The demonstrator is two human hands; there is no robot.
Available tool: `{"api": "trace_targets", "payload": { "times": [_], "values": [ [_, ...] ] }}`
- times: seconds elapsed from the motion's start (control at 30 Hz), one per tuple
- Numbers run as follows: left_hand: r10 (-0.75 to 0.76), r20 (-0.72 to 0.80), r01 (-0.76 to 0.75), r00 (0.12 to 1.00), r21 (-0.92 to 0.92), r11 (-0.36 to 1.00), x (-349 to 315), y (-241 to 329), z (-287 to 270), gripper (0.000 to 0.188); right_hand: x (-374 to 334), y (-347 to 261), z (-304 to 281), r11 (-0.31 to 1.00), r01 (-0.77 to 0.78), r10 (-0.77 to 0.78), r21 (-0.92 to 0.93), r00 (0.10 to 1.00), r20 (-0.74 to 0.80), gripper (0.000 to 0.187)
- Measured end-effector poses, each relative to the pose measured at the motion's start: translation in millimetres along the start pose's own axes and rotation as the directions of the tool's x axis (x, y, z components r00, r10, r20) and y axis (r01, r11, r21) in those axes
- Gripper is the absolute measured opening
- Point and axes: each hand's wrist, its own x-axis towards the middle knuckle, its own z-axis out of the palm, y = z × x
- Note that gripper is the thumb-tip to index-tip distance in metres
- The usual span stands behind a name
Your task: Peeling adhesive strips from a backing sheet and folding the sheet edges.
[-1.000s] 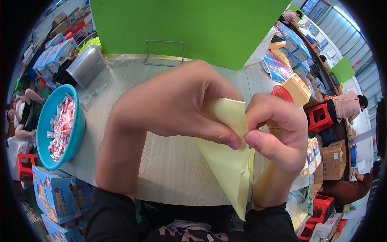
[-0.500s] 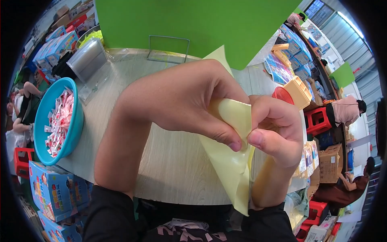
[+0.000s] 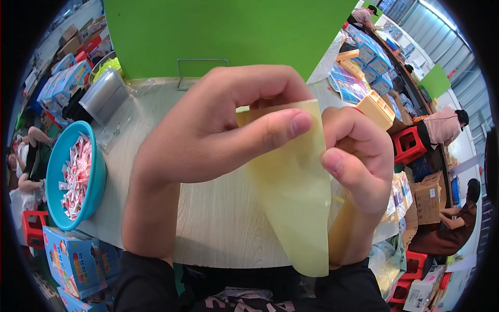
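Yellow translucent sheet (image 3: 296, 208), tapering downward to a point.

1. A pale wood-grain surface (image 3: 218, 229) fills the middle of the view, its near edge curving along the bottom.
2. A large green panel (image 3: 218, 31) stands upright at the far edge of the surface, with a thin wire frame (image 3: 200, 70) in front of it.
3. On the left, a teal basin (image 3: 96, 182) holds small red and white packets.
4. Blue printed boxes (image 3: 75, 255) are stacked below the basin; more lie at upper left.
5. Red plastic stools (image 3: 408, 145) stand on the right, near cardboard cartons (image 3: 429, 195).
6. A second green panel (image 3: 434, 80) stands far right.
7. Bright strip light (image 3: 434, 10) runs overhead at upper right.
8. People sit at both sides.
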Motion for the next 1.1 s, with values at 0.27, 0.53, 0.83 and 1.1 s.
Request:
{"api": "trace_targets", "payload": {
  "times": [0.27, 0.53, 0.83, 1.1],
  "values": [
    [-0.018, -0.145, 0.017, 0.989, -0.006, 1.0, 2, 0, 15, 0.017, -1, -5, 4, 0.999, -0.038, 0.039, 0.019, 0.998, -0.049, 0.013],
    [0.174, -0.073, -0.15, 0.982, 0.254, 0.956, 5, -1, 22, 0.013, 1, -10, 1, 0.999, -0.037, 0.032, -0.024, 0.987, -0.157, 0.028],
    [0.208, -0.067, -0.185, 0.976, 0.254, 0.949, 5, 2, 22, 0.01, 0, -8, 0, 0.999, 0.015, -0.01, 0.038, 0.992, -0.127, 0.023],
    [0.272, -0.118, -0.228, 0.955, 0.298, 0.927, 6, 2, 27, 0.011, 0, -8, 0, 1.0, 0.022, -0.021, 0.002, 0.992, -0.127, 0.021]
  ]
}}
